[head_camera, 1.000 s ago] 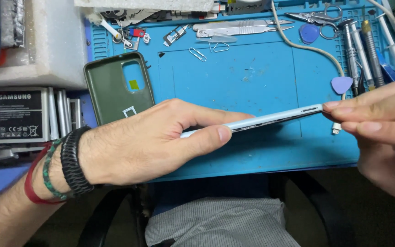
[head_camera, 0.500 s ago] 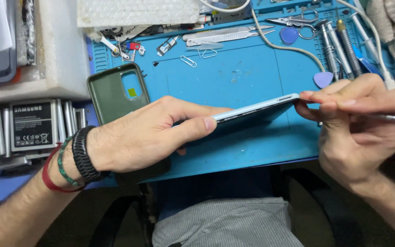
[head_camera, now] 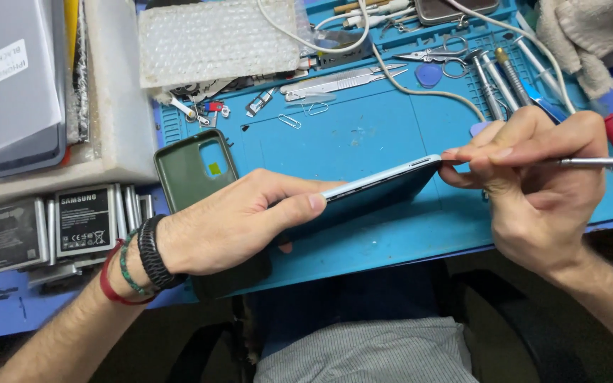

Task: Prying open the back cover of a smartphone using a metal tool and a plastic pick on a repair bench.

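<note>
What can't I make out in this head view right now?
- Tool tip: hidden behind right hand fingers at the phone corner.
- Phone face: seen edge-on; left hand covers its near end.
- Tool handle: cut off by the right edge.
- Green case lower part: behind the left hand.
- Small parts on the mat: too small.

At the upper left of the frame, a white rectangular label (head_camera: 10,61) is sitting tilted on a grey translucent sleeve (head_camera: 15,78) that is resting on a stack of dark trays. At the top centre, a clear bubble-wrap pouch (head_camera: 218,41) is lying flat. At the left edge, 2 flat batteries are standing side by side, each showing a black-and-grey printed label: 1 (head_camera: 84,220) nearer the centre, 1 (head_camera: 12,232) further left. A small yellow-green sticker (head_camera: 213,168) is showing inside the green phone case (head_camera: 189,170).
</note>
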